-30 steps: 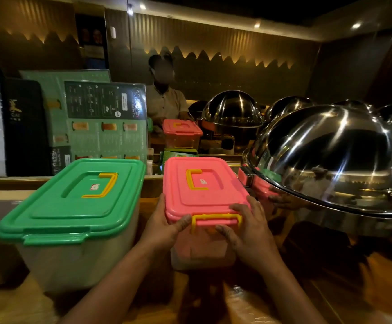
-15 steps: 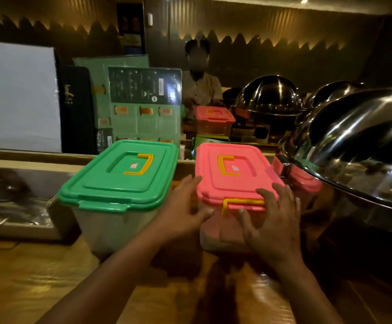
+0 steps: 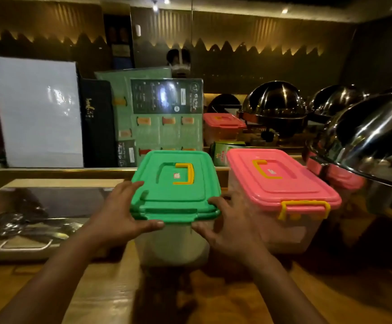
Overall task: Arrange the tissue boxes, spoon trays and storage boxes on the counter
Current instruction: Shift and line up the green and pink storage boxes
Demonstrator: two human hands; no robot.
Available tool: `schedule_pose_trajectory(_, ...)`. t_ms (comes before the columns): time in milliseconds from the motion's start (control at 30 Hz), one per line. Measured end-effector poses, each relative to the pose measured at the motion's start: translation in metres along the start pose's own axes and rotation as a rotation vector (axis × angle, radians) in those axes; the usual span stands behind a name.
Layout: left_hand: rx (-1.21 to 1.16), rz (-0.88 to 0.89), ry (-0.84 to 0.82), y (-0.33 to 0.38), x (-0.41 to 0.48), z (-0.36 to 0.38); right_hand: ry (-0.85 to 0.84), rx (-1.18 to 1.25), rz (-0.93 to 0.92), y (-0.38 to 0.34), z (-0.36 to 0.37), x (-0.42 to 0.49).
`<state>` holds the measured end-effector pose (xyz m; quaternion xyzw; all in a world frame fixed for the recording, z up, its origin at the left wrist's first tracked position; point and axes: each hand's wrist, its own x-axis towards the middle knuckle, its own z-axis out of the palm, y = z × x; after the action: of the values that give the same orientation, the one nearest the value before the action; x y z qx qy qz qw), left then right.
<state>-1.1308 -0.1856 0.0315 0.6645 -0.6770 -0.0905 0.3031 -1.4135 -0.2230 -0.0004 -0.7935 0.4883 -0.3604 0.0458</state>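
A clear storage box with a green lid (image 3: 175, 183) and a yellow handle stands on the wooden counter (image 3: 111, 293) at the centre. My left hand (image 3: 120, 213) grips its left front corner and my right hand (image 3: 227, 228) grips its right front corner, thumbs under the lid's front lip. Just to its right sits a clear storage box with a pink lid (image 3: 279, 181) and a yellow front latch, with no hand on it. A steel spoon tray (image 3: 38, 202) holding several spoons lies at the left.
Large steel chafing-dish domes (image 3: 372, 141) crowd the right side. Behind the counter ledge stand a white board (image 3: 36, 111), green menu cards (image 3: 164, 118), another pink-lidded box (image 3: 223, 127) and a green tissue box (image 3: 223, 153). A person stands behind the menus.
Both hands let go of the pink-lidded box and moved left onto the green-lidded box. The view has swung left, so the spoon tray now shows.
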Motion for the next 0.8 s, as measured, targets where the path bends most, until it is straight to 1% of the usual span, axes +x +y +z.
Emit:
schedule_pose_trajectory(67, -0.067, -0.003, -0.045, -0.017, 0.001, 0.003, 0.047, -0.034, 0.032, -0.007, 0.004, 0.0)
schedule_pose_trajectory(200, -0.196, 0.07, 0.025, -0.024, 0.001, 0.015, 0.073, -0.173, 0.082, -0.013, -0.001, -0.004)
schedule_pose_trajectory(333, -0.196, 0.112, 0.082, -0.013, 0.005, 0.024, 0.084, -0.286, 0.085, -0.009, -0.006, -0.008)
schedule_pose_trajectory(500, -0.272, 0.083, 0.052, -0.007, 0.012, 0.035, 0.042, -0.426, 0.09, -0.002, -0.011, -0.005)
schedule_pose_trajectory(667, -0.294, 0.075, 0.06, 0.011, 0.016, 0.047, -0.003, -0.476, 0.11, 0.013, -0.021, -0.003)
schedule_pose_trajectory(800, -0.28, 0.062, 0.071, 0.019, 0.019, 0.055, -0.024, -0.442, 0.121, 0.019, -0.025, 0.0)
